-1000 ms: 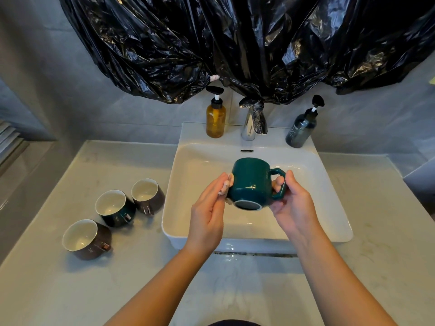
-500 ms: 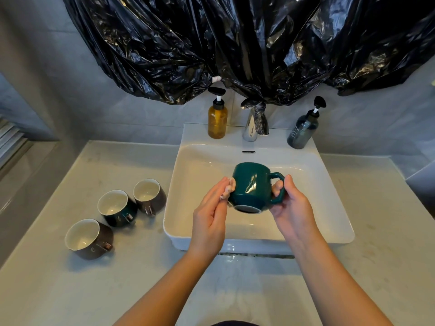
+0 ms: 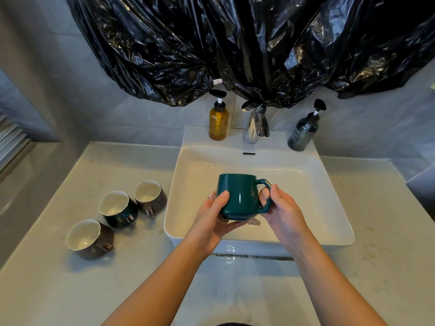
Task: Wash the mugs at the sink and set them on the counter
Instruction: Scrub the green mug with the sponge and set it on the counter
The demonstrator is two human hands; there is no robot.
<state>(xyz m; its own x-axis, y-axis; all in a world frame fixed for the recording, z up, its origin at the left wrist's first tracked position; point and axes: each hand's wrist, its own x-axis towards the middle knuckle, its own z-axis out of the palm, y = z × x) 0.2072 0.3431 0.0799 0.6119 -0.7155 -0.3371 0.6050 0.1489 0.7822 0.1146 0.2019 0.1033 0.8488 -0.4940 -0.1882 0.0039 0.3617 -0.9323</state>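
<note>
I hold a dark green mug (image 3: pixel 237 196) over the white sink (image 3: pixel 329 208). It is upright now, its handle pointing right. My right hand (image 3: pixel 282 209) grips the handle. My left hand (image 3: pixel 213 214) cups the mug's left side and bottom, with a small pale cloth or sponge partly showing under the fingers. Three mugs stand on the counter (image 3: pixel 70 290) to the left of the sink: a brown one (image 3: pixel 90 240) nearest me, a dark green one (image 3: pixel 117 209) behind it, and another brown one (image 3: pixel 150 196) closest to the sink.
A chrome tap (image 3: pixel 255 124) stands at the back of the sink between an amber pump bottle (image 3: pixel 218 123) and a dark grey pump bottle (image 3: pixel 303 132). Black plastic sheeting (image 3: pixel 235 43) hangs above. Counter extends right of the sink.
The green mug has been turned from tilted bottom-toward-me to upright. My left hand slid from its side to underneath it. The view shifted slightly.
</note>
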